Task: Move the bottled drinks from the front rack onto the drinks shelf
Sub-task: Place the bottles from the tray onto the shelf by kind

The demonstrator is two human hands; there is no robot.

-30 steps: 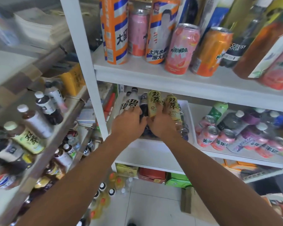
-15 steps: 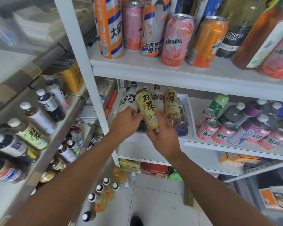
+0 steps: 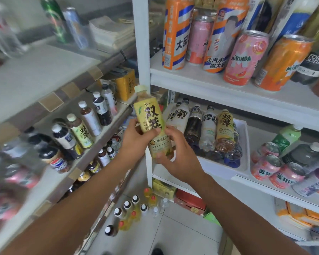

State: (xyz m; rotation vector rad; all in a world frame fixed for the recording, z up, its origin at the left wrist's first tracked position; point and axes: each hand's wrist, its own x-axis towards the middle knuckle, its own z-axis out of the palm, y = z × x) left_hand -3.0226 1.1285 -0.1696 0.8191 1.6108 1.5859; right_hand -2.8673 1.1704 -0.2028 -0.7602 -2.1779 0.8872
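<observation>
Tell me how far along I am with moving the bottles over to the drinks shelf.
Partly done, it seems. Several bottles already stand on the drinks shelf to the left. In hand: a yellow tea bottle, gripped by the left hand and right hand, clear of the white tray. Left: about five bottles lying in that tray, including a second yellow tea bottle.

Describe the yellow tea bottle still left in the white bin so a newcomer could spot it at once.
Find the white rack, then the white bin on its middle shelf. In the row of bottles lying there, the yellow-labelled tea bottle is the rightmost, beside a white-labelled bottle. It alone has a yellow label with black characters.
</observation>
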